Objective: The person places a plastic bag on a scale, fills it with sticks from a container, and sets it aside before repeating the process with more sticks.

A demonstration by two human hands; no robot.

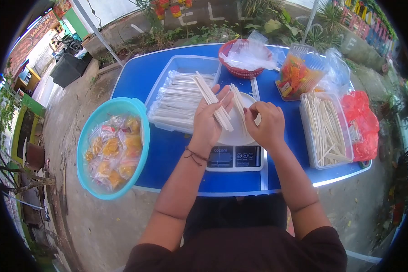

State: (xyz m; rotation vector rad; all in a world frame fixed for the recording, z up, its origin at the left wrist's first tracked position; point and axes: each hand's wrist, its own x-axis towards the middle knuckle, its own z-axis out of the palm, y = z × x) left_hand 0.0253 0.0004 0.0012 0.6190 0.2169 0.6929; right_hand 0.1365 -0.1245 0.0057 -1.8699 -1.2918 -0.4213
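My left hand (208, 119) is palm up, with the thumb across a bundle of thin pale sticks (213, 102). In my right hand (266, 122), the fingers are bent in a pinch on a few more pale sticks (238, 106); its fingertips partly hide them. Both hands are over the round white plate (231, 137) of a kitchen scale (235, 159), whose display I cannot read. Behind my left hand, a clear plastic tub (167, 70) holds many stick bundles in clear wrapping (179, 97). To the right, loose pale sticks (322, 122) fill another clear container (309, 147).
A turquoise basin (81, 158) with bagged yellow-orange snacks (111, 147) is at the left edge of the blue table (167, 152). Along the back are a red basket (240, 71) with clear bags (254, 52) and a pack with orange contents (294, 75). A red plastic bag (362, 118) lies far right.
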